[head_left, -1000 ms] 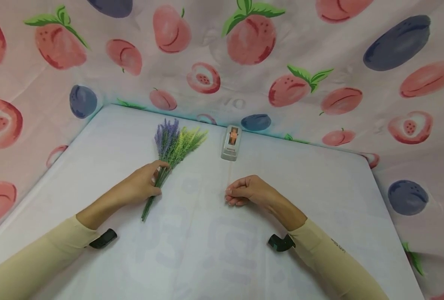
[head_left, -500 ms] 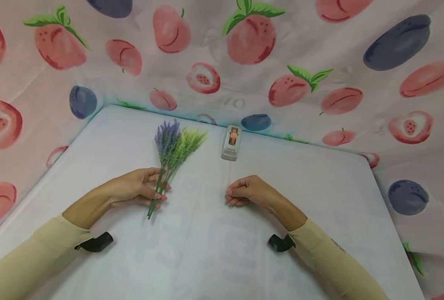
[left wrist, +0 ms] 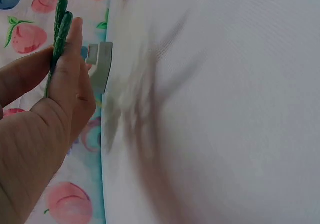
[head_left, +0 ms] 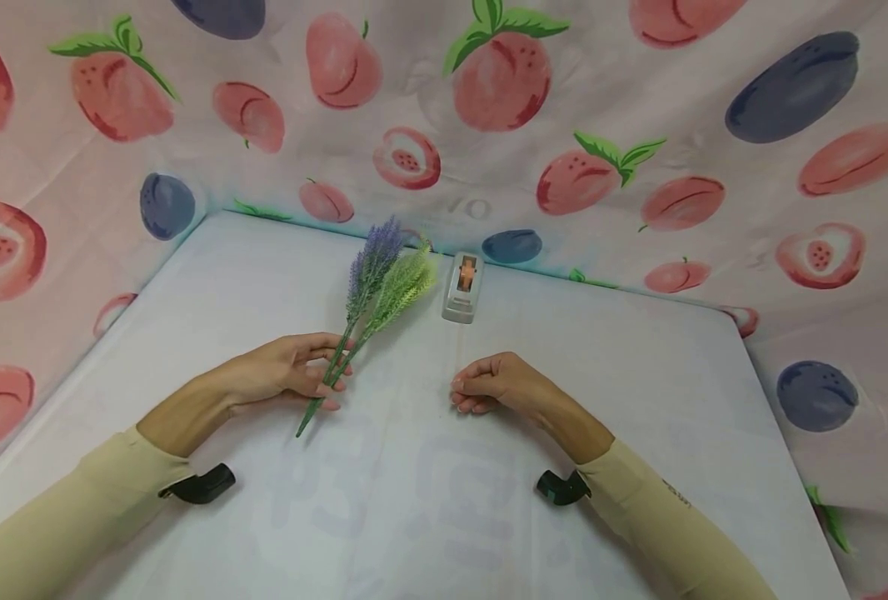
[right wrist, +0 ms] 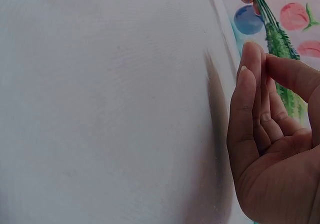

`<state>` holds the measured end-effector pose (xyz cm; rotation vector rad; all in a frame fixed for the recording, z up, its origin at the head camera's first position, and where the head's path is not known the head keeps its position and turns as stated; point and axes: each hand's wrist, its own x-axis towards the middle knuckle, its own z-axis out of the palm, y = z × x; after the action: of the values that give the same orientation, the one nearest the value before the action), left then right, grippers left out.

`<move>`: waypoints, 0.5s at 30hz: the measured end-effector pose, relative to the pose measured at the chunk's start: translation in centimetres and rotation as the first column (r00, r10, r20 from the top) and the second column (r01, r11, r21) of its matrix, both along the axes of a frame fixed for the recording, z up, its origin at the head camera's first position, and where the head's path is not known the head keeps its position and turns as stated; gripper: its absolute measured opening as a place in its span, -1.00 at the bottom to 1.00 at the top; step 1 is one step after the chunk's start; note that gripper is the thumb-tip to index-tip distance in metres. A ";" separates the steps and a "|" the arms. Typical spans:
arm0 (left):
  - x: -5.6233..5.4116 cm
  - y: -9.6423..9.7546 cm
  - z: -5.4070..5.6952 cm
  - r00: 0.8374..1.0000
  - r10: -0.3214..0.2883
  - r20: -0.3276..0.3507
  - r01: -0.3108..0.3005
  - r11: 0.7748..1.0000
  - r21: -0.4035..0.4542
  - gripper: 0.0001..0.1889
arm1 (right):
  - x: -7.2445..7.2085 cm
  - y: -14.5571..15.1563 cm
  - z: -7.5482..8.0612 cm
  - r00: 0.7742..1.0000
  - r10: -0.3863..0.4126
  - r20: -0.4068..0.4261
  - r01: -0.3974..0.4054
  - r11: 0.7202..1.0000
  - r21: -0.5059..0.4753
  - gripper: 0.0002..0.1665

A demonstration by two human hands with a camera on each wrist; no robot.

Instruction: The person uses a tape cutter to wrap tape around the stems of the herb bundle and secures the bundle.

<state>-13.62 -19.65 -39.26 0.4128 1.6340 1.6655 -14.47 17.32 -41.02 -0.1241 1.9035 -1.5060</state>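
My left hand (head_left: pixel 282 372) pinches the green stems of a small bunch of artificial flowers (head_left: pixel 387 283), one purple like lavender, one yellow-green. The bunch is raised off the table and tilts to the right. In the left wrist view the stem ends (left wrist: pixel 61 31) stick out between thumb and fingers, above the hand's shadow. A grey tape dispenser (head_left: pixel 461 292) with an orange core stands at the back middle. From it a faint strip of clear tape (head_left: pixel 459 343) runs towards me to my right hand (head_left: pixel 500 383), whose thumb and fingertips pinch its end. The right wrist view barely shows the tape.
A white cloth covers the table (head_left: pixel 429 517). Behind and at both sides hangs a pink curtain (head_left: pixel 279 50) printed with fruit. Black camera mounts (head_left: pixel 561 486) sit under both wrists.
My left hand has shifted its hold down the stems, lifted the bunch and moved it to the right, nearer the dispenser. My right hand has stayed in place.
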 end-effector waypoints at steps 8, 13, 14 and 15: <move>-0.4 1.8 0.7 1.000 -0.015 -0.006 0.015 0.999 0.030 -0.27 | 0.1 0.0 -0.1 1.000 -0.011 0.011 0.011 1.000 -0.010 -0.71; -0.8 3.2 0.9 1.000 0.010 -0.023 -0.010 1.000 -0.006 -0.29 | 0.2 0.1 -0.1 1.000 -0.011 0.020 0.011 1.000 -0.026 -0.73; -0.9 3.4 1.0 0.999 0.017 -0.031 -0.017 1.000 -0.018 -0.30 | 0.3 0.1 -0.1 1.000 -0.010 0.022 0.011 1.000 -0.027 -0.73; -1.0 3.7 1.0 0.999 0.025 -0.037 -0.026 0.999 -0.030 -0.32 | 0.3 0.1 -0.1 1.000 -0.009 0.025 0.010 1.000 -0.028 -0.73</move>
<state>-14.66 -15.95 -38.30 0.4116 1.6963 1.6581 -14.20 17.41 -41.10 -0.1092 1.8661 -1.5346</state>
